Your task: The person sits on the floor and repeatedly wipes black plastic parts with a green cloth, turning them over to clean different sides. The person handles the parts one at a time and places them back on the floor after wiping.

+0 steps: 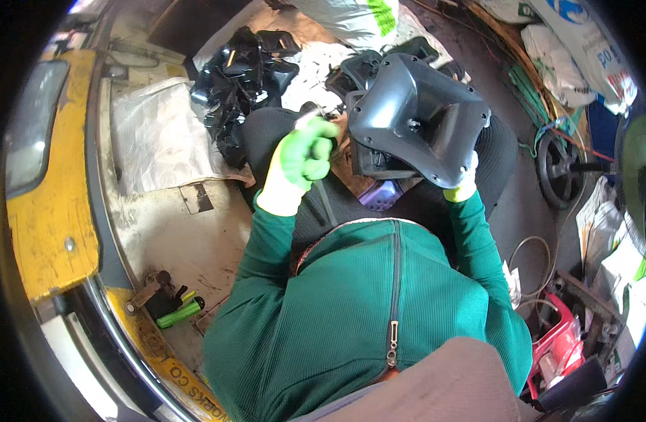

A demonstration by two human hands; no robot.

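Observation:
In front of my lap, my right hand [465, 179], gloved in white and yellow, grips a dark grey moulded plastic part [407, 137] by its lower right corner. The part has a raised, curved body and small holes along its rim; it is tilted toward me and hides most of that hand's fingers. My left hand [307, 158], in a green and yellow glove, is closed in a fist to the left of the part, apart from it. Something small shows at the top of that fist, too blurred to name. Beneath the part, more black plastic pieces [379, 163] are partly visible.
Black plastic parts [249, 77] lie heaped at the far left, beside a white plastic sheet [161, 137]. A yellow machine body [55, 239] stands at the left. A black handwheel [558, 169] and white sacks [558, 67] are at the right. A green-handled tool [181, 313] lies lower left.

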